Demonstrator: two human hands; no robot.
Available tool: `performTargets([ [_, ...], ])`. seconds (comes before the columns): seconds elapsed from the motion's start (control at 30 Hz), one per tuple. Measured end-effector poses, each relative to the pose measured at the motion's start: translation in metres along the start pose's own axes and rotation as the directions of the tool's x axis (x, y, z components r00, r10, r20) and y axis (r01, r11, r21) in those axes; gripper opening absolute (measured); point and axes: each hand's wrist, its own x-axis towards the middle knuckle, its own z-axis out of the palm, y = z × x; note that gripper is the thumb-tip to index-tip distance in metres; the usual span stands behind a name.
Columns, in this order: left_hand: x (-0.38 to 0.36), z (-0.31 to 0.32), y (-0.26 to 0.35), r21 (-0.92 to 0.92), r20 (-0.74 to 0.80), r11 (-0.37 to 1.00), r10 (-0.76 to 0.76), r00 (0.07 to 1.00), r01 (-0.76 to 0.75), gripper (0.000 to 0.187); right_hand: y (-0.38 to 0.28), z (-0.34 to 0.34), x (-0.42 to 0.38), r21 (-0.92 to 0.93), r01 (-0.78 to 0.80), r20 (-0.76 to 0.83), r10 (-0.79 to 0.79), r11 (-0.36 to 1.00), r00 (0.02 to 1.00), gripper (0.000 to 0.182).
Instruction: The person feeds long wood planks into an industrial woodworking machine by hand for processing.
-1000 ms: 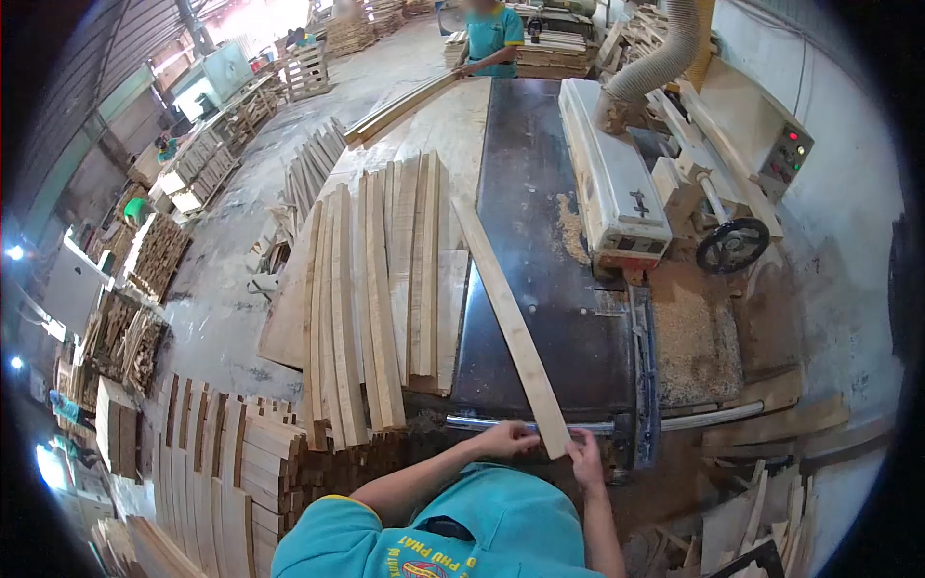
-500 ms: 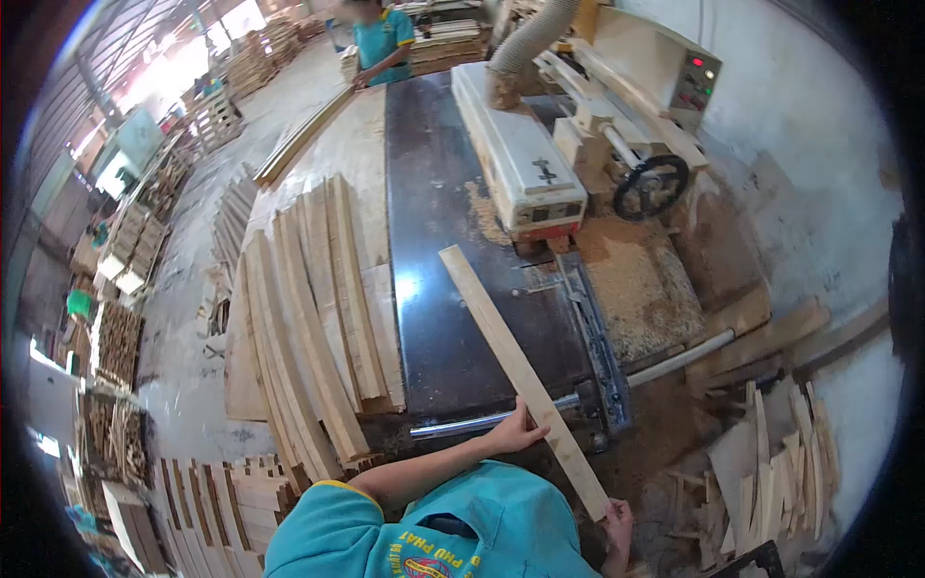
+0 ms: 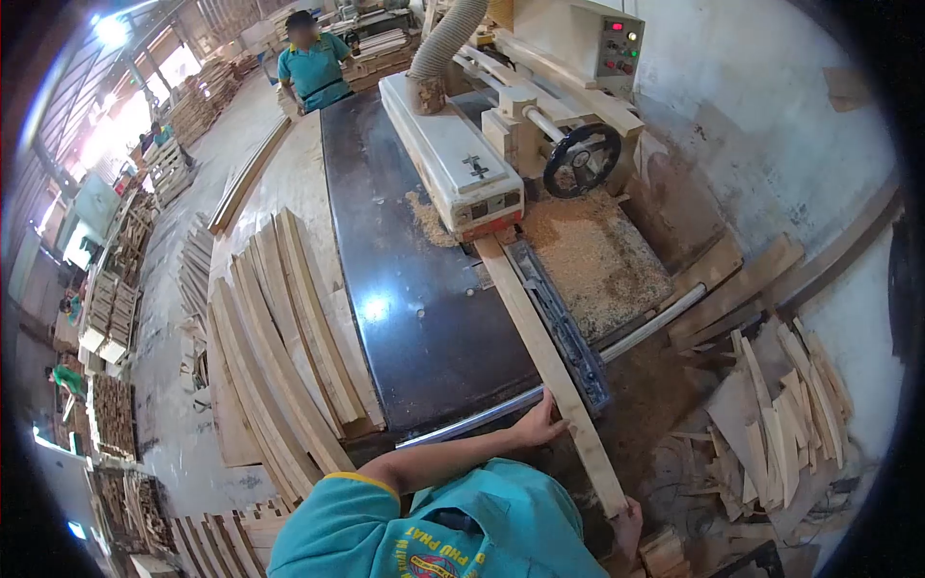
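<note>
Plank (image 3: pixel 534 337) met the machine (image 3: pixel 448 159) — likely feeding; your right hand (image 3: pixel 627 526) clasped its near end, left hand (image 3: pixel 540 424) touched its edge, grip unclear — steady alignment seemed needed.

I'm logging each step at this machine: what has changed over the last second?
The board swung right, its far end now at the white housing, alongside the metal guide. The left hand is now farther up its side; the right hand stays at the near end. The long boards at left lie as before.
</note>
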Motion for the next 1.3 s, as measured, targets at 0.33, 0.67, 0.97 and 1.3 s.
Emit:
performTargets([
  [0.33, 0.037, -0.002, -0.014, 0.203, -0.327, 0.977, 0.001, 0.945, 0.069, 0.092, -0.018, 0.030, 0.013, 0.155, -0.057, 0.100, 0.042, 0.986, 0.994, 0.045],
  [0.67, 0.077, -0.077, 0.030, 0.326, -0.570, 0.846, -0.180, 0.802, 0.422, 0.106, -0.032, 0.106, 0.076, 0.046, 0.022, 0.312, -0.035, 0.999, 0.949, 0.049],
  [0.97, 0.107, -0.147, 0.027, 0.351, -0.577, 0.821, -0.189, 0.795, 0.450, 0.109, -0.044, 0.157, 0.119, -0.139, -0.142, 0.261, 0.175, 0.980, 0.949, 0.048],
  [1.3, 0.102, -0.216, -0.001, 0.251, -0.588, 0.942, -0.033, 0.808, 0.222, 0.086, -0.109, 0.246, 0.121, -0.026, -0.212, 0.336, 0.209, 0.977, 0.919, 0.057],
])
